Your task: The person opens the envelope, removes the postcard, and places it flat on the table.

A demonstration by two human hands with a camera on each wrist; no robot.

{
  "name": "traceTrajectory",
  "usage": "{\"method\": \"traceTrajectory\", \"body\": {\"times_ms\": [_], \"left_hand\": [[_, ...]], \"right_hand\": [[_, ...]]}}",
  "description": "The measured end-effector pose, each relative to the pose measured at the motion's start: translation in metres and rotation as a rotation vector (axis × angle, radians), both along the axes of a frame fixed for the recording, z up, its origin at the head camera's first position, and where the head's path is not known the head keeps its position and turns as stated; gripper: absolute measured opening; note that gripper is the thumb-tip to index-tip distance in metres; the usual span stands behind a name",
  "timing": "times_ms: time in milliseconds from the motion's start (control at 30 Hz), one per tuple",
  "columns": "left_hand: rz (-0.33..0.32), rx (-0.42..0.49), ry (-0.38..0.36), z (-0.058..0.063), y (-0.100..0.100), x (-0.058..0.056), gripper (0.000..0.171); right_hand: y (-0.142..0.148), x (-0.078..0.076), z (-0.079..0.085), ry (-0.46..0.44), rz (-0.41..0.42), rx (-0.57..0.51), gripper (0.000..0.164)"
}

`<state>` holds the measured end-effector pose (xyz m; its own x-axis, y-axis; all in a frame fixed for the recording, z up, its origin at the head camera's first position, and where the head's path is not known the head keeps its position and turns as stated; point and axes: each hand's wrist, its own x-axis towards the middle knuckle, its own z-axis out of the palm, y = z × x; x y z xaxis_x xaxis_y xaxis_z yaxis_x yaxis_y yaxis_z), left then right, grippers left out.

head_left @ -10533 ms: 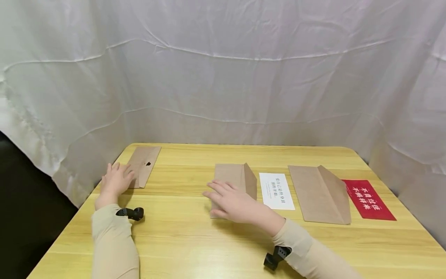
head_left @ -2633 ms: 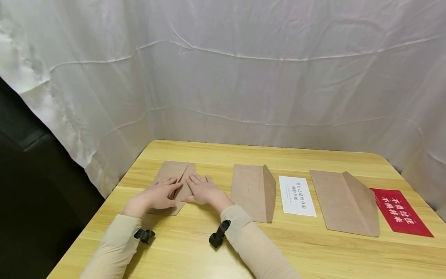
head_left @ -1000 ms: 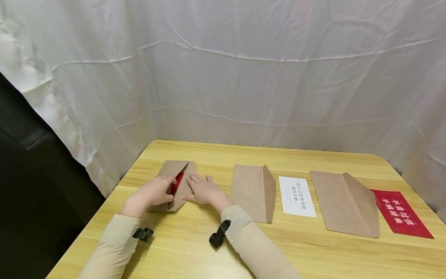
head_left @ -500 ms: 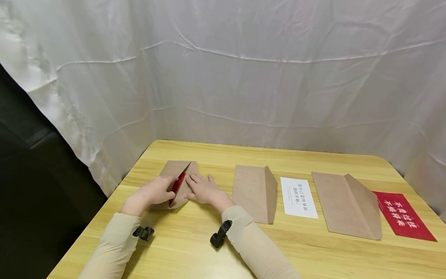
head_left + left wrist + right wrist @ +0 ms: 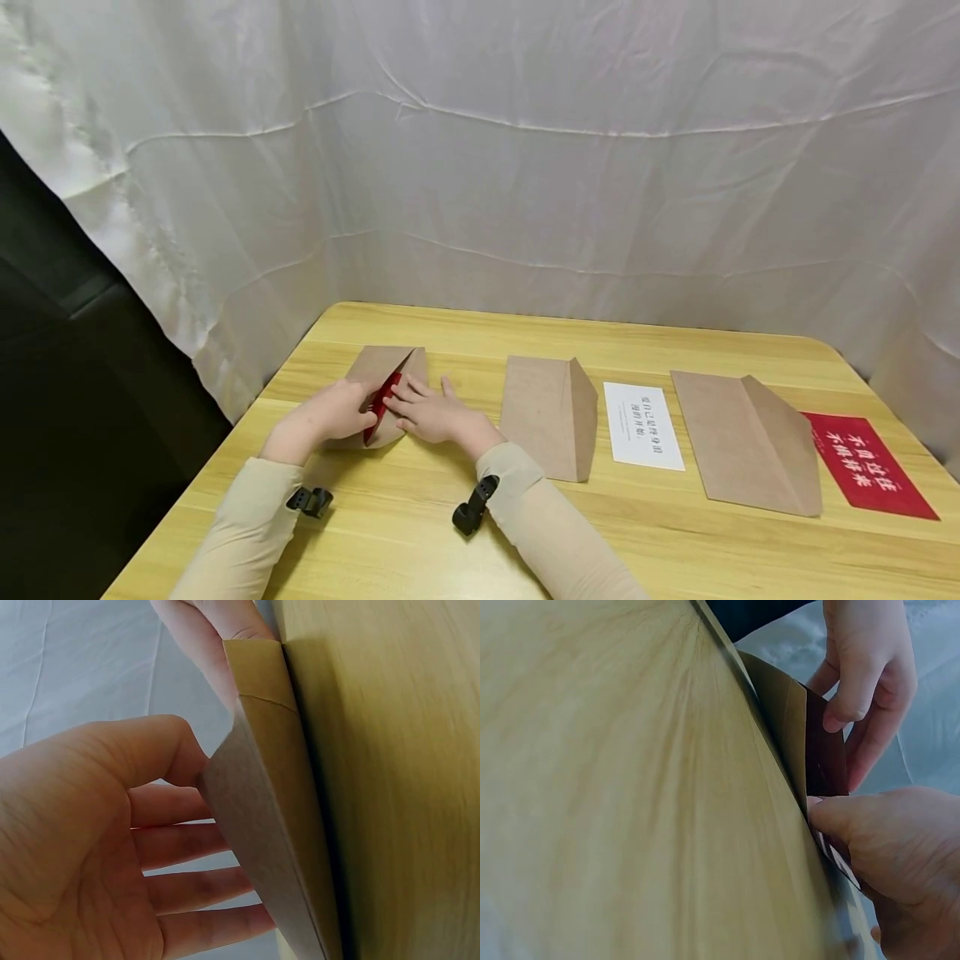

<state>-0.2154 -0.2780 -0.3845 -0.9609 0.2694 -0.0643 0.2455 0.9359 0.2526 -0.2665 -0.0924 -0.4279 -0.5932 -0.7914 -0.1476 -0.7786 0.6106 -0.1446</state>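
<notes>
At the table's left lies a brown paper envelope (image 5: 375, 360), its mouth gaping over a red card (image 5: 386, 390). My left hand (image 5: 330, 412) pinches the envelope's raised front panel; in the left wrist view, the thumb lies on the edge of the envelope (image 5: 259, 799) with the fingers behind it. My right hand (image 5: 435, 412) rests on the flap side, fingers fairly straight and fingertips over the red card at the mouth. The right wrist view has the right thumb (image 5: 840, 814) at the mouth's near end and the card (image 5: 825, 761) dark inside.
Another brown envelope (image 5: 536, 408) with a raised flap lies to the right, then a white printed card (image 5: 626, 425), a larger brown envelope (image 5: 735, 437) and a red printed card (image 5: 862, 467). White cloth (image 5: 562, 183) hangs behind the wooden table (image 5: 405, 533).
The left envelope, earlier logo side up, has been turned over and its mouth spread, baring the red card. Just now my right fingers have moved left from the flap to the card.
</notes>
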Motion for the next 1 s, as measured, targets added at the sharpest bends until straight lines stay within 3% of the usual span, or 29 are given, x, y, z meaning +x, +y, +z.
{"method": "traceTrajectory", "body": {"times_ms": [733, 1000], "left_hand": [[0.014, 0.038, -0.051, -0.002, 0.001, 0.0, 0.017], [0.026, 0.031, -0.062, -0.002, 0.004, 0.001, 0.032]], "right_hand": [[-0.001, -0.004, -0.008, -0.033, -0.126, -0.051, 0.064], [0.0, -0.007, -0.008, -0.022, -0.161, -0.101, 0.067]]}}
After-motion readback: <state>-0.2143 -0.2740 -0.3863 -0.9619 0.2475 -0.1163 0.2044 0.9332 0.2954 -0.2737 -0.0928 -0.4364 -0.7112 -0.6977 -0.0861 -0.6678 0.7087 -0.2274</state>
